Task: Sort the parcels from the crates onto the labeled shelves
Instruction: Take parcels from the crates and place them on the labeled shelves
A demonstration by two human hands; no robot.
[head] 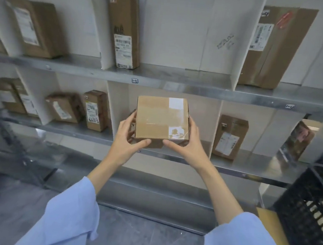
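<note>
1. Both hands clasp the box (161, 118). The left hand (129, 137) takes its left side and the right hand (186, 144) its right, with thumbs along the near bottom edge.
2. It hangs just above the front lip of the lower shelf (251, 166), facing the bay between two white dividers (116, 106).
3. Small, taped cardboard, it looks light and stiff. The glossy tape may be slick, so the bare side walls are probably the best hold. The corners could dent if squeezed.
4. That shelf is smooth metal, and the box should slide in easily. Something brown sits low in the bay; I cannot tell what.
5. Other parcels (230, 137) stand on that shelf in the bays on both sides. An upper shelf (180, 78) runs above it, a black crate (310, 211) stands to its right, and grey floor (135, 238) lies below.
</note>
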